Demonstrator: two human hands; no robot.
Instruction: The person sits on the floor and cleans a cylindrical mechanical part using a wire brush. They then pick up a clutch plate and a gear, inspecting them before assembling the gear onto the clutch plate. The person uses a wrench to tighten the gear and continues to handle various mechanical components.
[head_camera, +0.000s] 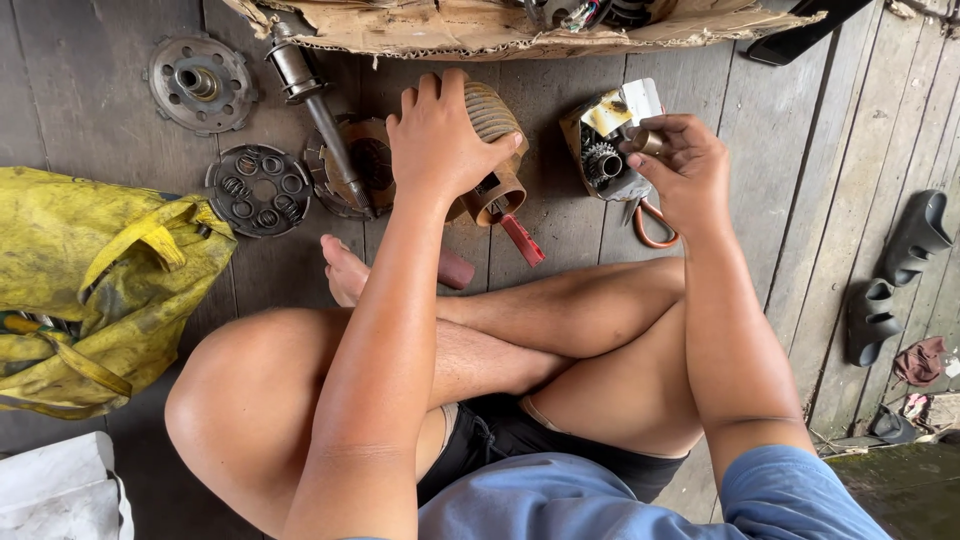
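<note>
Left hand (440, 135) clasping ribbed brown spool (492, 120) on plank floor (780, 200), right hand (685, 170) pinching small brass piece (650, 141) above torn yellow-white packet (615, 135), below ragged cardboard edge (480, 35).

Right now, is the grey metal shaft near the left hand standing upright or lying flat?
Lying flat: the grey metal shaft stretches along the wooden floor, its lower end across a toothed disc.

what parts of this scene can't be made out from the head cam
- Ribbed metal part, head view: the left hand covers most of it.
- Small brass piece, head view: the right hand wraps its far end, so its shape is unclear.
- Cardboard box, head view: cut off by the top edge, contents mostly hidden.
- Yellow bag, head view: its folds hide the inside.
</note>
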